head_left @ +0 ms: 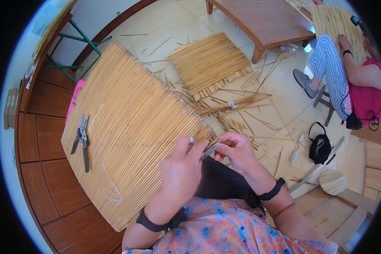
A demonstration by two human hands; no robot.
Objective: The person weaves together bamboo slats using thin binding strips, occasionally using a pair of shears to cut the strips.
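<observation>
A large mat of straw-coloured reed stalks (131,114) lies slanting in front of me and to my left. At its right corner my left hand (182,165), with a ring on one finger, is closed with curled fingers. Close beside it, my right hand (237,152) pinches at the same spot. Between the fingertips shows a small grey, flat thing (211,148), too covered to name. On the mat's left part rests a pair of pruning shears (84,137) with dark handles. A loose white thread (113,192) lies on the mat nearer to me.
On the tiled floor ahead are a smaller reed mat (211,61), a tied reed bundle (235,103) and scattered stalks. A wooden bench (266,21) stands beyond. At right sits another person (366,80) holding a reed mat, near a black bag (319,146). Wooden panels (51,182) line the left.
</observation>
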